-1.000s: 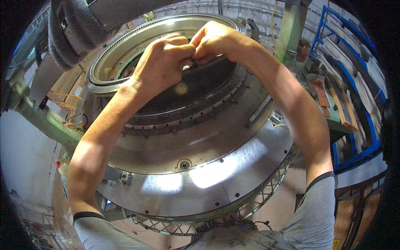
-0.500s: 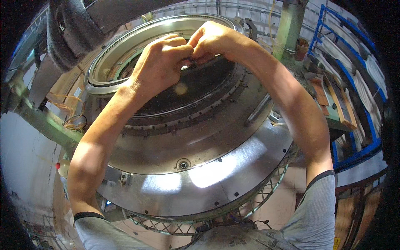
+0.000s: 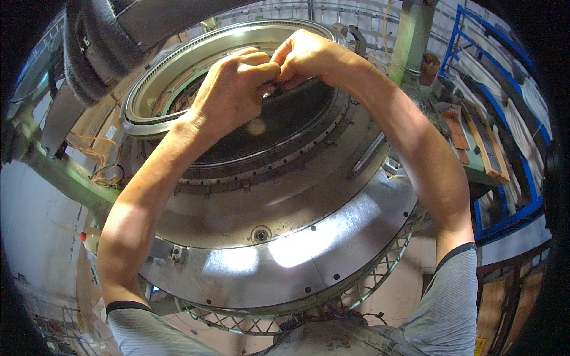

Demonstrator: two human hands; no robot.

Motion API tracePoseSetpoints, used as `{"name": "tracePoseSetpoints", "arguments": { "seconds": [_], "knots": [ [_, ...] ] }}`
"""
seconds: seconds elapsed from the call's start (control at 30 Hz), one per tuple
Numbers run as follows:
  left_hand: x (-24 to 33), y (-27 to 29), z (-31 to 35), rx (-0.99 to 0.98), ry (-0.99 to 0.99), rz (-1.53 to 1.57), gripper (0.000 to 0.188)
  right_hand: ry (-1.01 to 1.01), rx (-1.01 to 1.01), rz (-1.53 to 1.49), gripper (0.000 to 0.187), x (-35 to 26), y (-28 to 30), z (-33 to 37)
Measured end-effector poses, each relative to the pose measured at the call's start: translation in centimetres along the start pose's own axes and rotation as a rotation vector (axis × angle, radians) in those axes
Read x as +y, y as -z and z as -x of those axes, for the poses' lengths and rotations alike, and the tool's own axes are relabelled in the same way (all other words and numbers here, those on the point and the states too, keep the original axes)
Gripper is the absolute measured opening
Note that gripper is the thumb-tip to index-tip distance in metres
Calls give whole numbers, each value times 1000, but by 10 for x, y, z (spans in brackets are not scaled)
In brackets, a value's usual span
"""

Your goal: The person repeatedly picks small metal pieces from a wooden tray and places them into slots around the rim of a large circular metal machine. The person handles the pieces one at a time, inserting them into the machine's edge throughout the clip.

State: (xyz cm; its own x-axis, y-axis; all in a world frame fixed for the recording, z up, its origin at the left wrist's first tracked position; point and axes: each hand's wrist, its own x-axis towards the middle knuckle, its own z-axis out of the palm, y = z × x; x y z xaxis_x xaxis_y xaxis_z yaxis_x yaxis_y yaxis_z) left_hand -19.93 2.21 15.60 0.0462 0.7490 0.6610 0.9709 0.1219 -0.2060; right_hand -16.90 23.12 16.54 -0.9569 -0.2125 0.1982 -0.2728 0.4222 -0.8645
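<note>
Both my arms reach forward over a large round metal machine point(image 3: 279, 207) with a toothed metal ring point(image 3: 148, 107) at its top. My left hand point(image 3: 237, 83) is closed, its fingers curled, with a small pale glint below them. Right beside it, my right hand point(image 3: 309, 59) is pinched, thumb and fingertips meeting the left fingers. Whatever they hold is too small and hidden to make out. Under the hands lies the dark inner band point(image 3: 279, 124) of the machine.
A dark padded bar point(image 3: 95, 53) crosses at upper left. Green posts stand at left point(image 3: 65, 166) and upper right point(image 3: 412, 41). On the right are a blue rack point(image 3: 484, 89) with pale cloth and a bench with wooden pieces point(image 3: 487, 145). A lattice rim point(image 3: 237, 323) runs below the machine.
My left hand has shifted very slightly to the right. The right hand stays almost where it was, fingertips still together with the left.
</note>
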Motion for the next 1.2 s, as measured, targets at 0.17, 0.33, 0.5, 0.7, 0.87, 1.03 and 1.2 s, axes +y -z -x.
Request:
{"name": "tracePoseSetpoints", "arguments": {
  "seconds": [0.17, 0.33, 0.5, 0.7, 0.87, 1.03, 1.2],
  "knots": [
    [2, -1, 0, 5, 15, -8, 15, 24, -13, 11, 21, 1, 1, 2],
    [-1, 1, 0, -25, 31, 2, 16, 38, 25, -20, 21, 2, -1, 4],
    [1, -1, 1, 24, 13, -4, 16, 62, 28, -7, 20, 4, -3, 3],
    [2, -1, 0, 4, 34, -9, 17, 59, 47, 14, 22, 2, -4, 6],
    [4, 1, 0, 14, 34, 11, 16, 66, 58, 43, 19, -3, -5, 8],
    [6, -1, 0, 16, 67, -33, 15, 52, 54, 88, 18, -4, -5, 6],
    [5, -2, 0, 9, 73, -33, 14, 9, 101, 40, 18, -4, -8, 6]
  ]
}}
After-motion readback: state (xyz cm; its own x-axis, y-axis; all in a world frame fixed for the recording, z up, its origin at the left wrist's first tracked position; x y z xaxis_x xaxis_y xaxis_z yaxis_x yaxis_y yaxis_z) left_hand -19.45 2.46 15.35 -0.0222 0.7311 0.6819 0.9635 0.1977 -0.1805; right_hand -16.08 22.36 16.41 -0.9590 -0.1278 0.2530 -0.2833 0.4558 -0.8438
